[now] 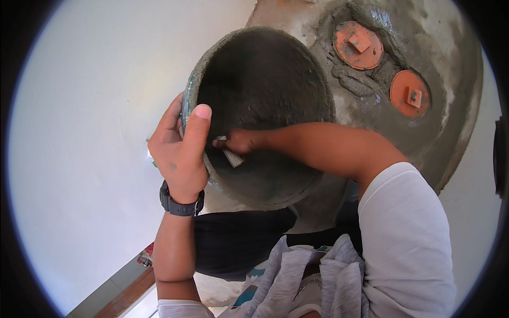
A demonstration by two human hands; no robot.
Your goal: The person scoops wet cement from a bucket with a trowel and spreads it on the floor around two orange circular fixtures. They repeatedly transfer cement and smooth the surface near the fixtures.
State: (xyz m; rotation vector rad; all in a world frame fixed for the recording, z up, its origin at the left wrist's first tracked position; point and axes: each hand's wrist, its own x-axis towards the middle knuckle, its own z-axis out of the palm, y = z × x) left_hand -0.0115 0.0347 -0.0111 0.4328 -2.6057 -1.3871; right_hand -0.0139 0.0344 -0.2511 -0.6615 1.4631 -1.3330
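A round bucket [254, 74], coated inside with dark grey wet mortar, is tilted so that its mouth faces me. My left hand [177, 146], a black watch on its wrist, grips the bucket's left rim, thumb over the edge and fingers round the outside. My right hand [241, 142] reaches inside the bucket from the right. Its fingers are closed on a pale flat strip [233, 158], whose kind I cannot make out. Shadow and mortar blur the lower inside of the bucket.
Beyond the bucket, two orange round covers [366, 59] with square knobs are set in wet grey mortar [352, 82] on the floor. A white wall [90, 132] rises at left. Tiles and a brown strip [127, 292] show at lower left.
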